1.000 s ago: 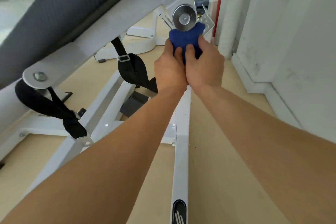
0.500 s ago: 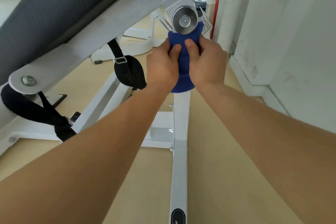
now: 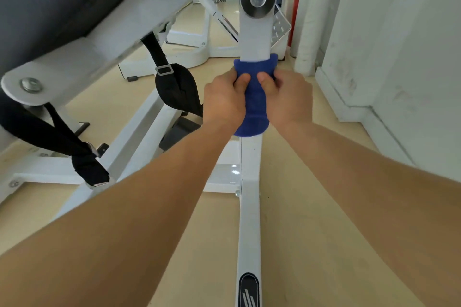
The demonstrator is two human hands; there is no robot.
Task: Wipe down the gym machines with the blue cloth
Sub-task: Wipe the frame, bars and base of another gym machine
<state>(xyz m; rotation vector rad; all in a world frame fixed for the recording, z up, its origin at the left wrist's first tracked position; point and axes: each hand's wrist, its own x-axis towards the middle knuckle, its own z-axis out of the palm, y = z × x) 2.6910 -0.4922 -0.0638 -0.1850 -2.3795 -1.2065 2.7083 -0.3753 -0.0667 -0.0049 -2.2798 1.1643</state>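
The pale beige floor [image 3: 306,244] carries the machine's white base rail [image 3: 249,227], running straight away from the camera (a white crossbar [image 3: 222,177] meets it from the left). Farther back stands a second white base [image 3: 189,60].

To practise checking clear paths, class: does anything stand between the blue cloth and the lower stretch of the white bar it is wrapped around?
Nothing visible does. The left hand and right hand grip the blue cloth around the white bar; below it the bar shows only a black badge, and a crossbar joins its left side.
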